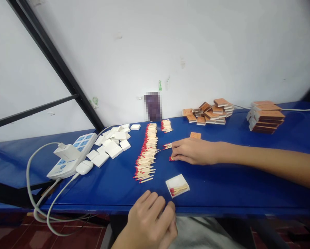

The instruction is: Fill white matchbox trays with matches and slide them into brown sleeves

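My right hand (192, 151) reaches in from the right, its fingertips closed on a few matches (171, 158) whose red heads poke out to the left. Just above its fingers lies a small group of matches (167, 146). My left hand (151, 221) is loosely curled at the table's front edge, with nothing visible in it. Between the hands sits an open white matchbox tray (174, 180), partly filled with matches. A long row of matches (150, 145) runs left of my right hand, and a smaller pile (166, 125) lies behind. One orange matchbox sleeve (195, 135) lies beyond my right hand.
Several white trays (114, 140) are heaped at left, beside a power strip (74, 155) with white cables and a charger. At the back right are a loose heap of matchboxes (212, 111) and a neat stack (267, 116). A white wall stands behind the blue table (235, 186).
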The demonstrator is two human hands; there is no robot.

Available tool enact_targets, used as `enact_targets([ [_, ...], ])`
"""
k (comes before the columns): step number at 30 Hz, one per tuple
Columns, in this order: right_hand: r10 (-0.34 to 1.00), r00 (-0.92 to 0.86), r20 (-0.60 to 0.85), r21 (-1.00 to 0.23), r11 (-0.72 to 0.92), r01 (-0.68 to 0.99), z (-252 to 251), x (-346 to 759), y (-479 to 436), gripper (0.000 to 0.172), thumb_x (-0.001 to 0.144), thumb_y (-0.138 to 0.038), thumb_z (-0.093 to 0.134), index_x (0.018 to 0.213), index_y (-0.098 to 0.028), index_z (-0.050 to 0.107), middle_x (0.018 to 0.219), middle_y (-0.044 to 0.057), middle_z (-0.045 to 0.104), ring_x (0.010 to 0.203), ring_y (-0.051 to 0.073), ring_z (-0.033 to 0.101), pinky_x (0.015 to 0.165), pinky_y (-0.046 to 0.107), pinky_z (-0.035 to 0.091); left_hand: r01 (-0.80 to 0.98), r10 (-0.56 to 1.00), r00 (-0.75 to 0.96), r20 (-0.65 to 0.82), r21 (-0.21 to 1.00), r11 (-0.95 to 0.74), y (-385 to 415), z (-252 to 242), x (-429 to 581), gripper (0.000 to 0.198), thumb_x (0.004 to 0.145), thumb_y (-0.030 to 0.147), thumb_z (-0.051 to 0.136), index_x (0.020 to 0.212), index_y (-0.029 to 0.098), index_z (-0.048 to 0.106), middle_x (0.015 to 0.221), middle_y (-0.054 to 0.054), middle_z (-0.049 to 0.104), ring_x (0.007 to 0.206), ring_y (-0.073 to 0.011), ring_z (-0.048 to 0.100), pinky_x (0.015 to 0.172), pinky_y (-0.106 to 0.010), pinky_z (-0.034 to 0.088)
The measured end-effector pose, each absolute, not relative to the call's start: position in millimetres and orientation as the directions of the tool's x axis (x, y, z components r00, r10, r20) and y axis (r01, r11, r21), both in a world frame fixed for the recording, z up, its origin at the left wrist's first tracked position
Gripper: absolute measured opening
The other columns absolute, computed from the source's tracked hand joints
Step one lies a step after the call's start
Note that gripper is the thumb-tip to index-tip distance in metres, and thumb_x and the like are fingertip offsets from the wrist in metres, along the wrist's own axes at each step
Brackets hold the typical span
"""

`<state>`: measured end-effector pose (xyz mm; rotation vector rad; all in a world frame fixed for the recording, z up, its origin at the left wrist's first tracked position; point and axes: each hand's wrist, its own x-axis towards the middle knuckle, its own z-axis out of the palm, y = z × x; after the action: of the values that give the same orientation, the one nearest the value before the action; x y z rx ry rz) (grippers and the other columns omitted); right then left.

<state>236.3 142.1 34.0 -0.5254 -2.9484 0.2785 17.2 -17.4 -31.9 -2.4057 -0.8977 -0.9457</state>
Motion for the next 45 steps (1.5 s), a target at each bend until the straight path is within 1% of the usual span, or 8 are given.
enact_targets([
  [7, 0.454, -0.889, 0.057, -0.276, 0.863, 0.423, 36, 237, 142, 0.024, 0.098, -0.032, 0.055, 0.092, -0.019, 0.074, 0.088, 0.006, 0.071, 0.082, 0.019, 0.064, 0.07, 0.029, 0.044, 0.685, 0.415, 0.568, 0.711, -0.13, -0.717, -19, -32, 17, 0.014, 0.077, 0.009, 0.052, 0.085, 0.016, 0.061, 0.063, -0.001, 0.053, 0.058, -0.0181, 0.046, 0.057, -0.032, 0.038],
  [13, 0.511, -0.859, 0.016, -0.312, 0.819, 0.481, 38, 236, 142, 0.013, 0.092, -0.027, 0.064, 0.088, -0.02, 0.074, 0.087, 0.005, 0.073, 0.081, 0.019, 0.065, 0.066, 0.028, 0.041, 0.687, 0.418, 0.569, 0.708, -0.131, -0.715, -19, -32, 17, 0.014, 0.079, 0.009, 0.051, 0.085, 0.016, 0.062, 0.065, -0.002, 0.054, 0.06, -0.0183, 0.049, 0.06, -0.032, 0.042],
  [22, 0.489, -0.871, -0.039, -0.348, 0.811, 0.471, 41, 238, 144, 0.021, 0.096, -0.033, 0.056, 0.085, -0.018, 0.065, 0.089, 0.005, 0.071, 0.079, 0.017, 0.063, 0.067, 0.026, 0.039, 0.685, 0.423, 0.575, 0.7, -0.129, -0.717, -19, -31, 17, 0.013, 0.077, 0.01, 0.053, 0.085, 0.015, 0.062, 0.064, -0.002, 0.054, 0.059, -0.0184, 0.046, 0.059, -0.032, 0.04],
  [25, 0.484, -0.874, -0.042, -0.291, 0.831, 0.474, 42, 238, 141, 0.019, 0.097, -0.03, 0.054, 0.087, -0.018, 0.064, 0.089, 0.006, 0.07, 0.081, 0.018, 0.063, 0.067, 0.026, 0.039, 0.684, 0.426, 0.577, 0.697, -0.128, -0.718, -19, -31, 17, 0.012, 0.077, 0.01, 0.053, 0.084, 0.015, 0.062, 0.064, -0.002, 0.054, 0.059, -0.0185, 0.047, 0.06, -0.032, 0.041],
  [32, 0.386, -0.922, -0.025, 0.042, 0.922, 0.385, 35, 239, 128, 0.016, 0.096, -0.013, 0.046, 0.1, -0.011, 0.061, 0.105, 0.015, 0.064, 0.08, 0.021, 0.061, 0.065, 0.03, 0.04, 0.685, 0.42, 0.577, 0.7, -0.135, -0.716, -19, -32, 17, 0.012, 0.077, 0.01, 0.053, 0.085, 0.015, 0.062, 0.064, -0.002, 0.055, 0.06, -0.0185, 0.047, 0.059, -0.032, 0.04],
  [35, 0.381, -0.922, -0.06, 0.105, 0.921, 0.374, 33, 240, 125, 0.021, 0.092, -0.005, 0.043, 0.104, -0.009, 0.06, 0.108, 0.017, 0.062, 0.073, 0.019, 0.059, 0.06, 0.031, 0.038, 0.684, 0.419, 0.579, 0.699, -0.137, -0.716, -19, -33, 16, 0.012, 0.077, 0.01, 0.054, 0.084, 0.015, 0.062, 0.065, -0.002, 0.055, 0.06, -0.0184, 0.048, 0.059, -0.032, 0.04],
  [38, 0.397, -0.916, -0.055, 0.024, 0.918, 0.396, 33, 241, 125, 0.022, 0.093, -0.006, 0.041, 0.107, -0.009, 0.059, 0.106, 0.016, 0.061, 0.073, 0.018, 0.057, 0.062, 0.03, 0.04, 0.685, 0.419, 0.577, 0.701, -0.135, -0.716, -18, -32, 15, 0.012, 0.076, 0.01, 0.054, 0.085, 0.015, 0.062, 0.065, -0.002, 0.056, 0.061, -0.0187, 0.049, 0.059, -0.033, 0.04],
  [45, 0.411, -0.91, -0.049, -0.241, 0.88, 0.41, 38, 243, 134, 0.029, 0.104, -0.029, 0.033, 0.099, -0.013, 0.057, 0.098, 0.012, 0.06, 0.082, 0.021, 0.054, 0.076, 0.035, 0.043, 0.679, 0.414, 0.582, 0.7, -0.138, -0.721, -19, -31, 17, 0.01, 0.076, 0.011, 0.055, 0.082, 0.015, 0.062, 0.063, -0.002, 0.052, 0.058, -0.0182, 0.044, 0.055, -0.032, 0.038],
])
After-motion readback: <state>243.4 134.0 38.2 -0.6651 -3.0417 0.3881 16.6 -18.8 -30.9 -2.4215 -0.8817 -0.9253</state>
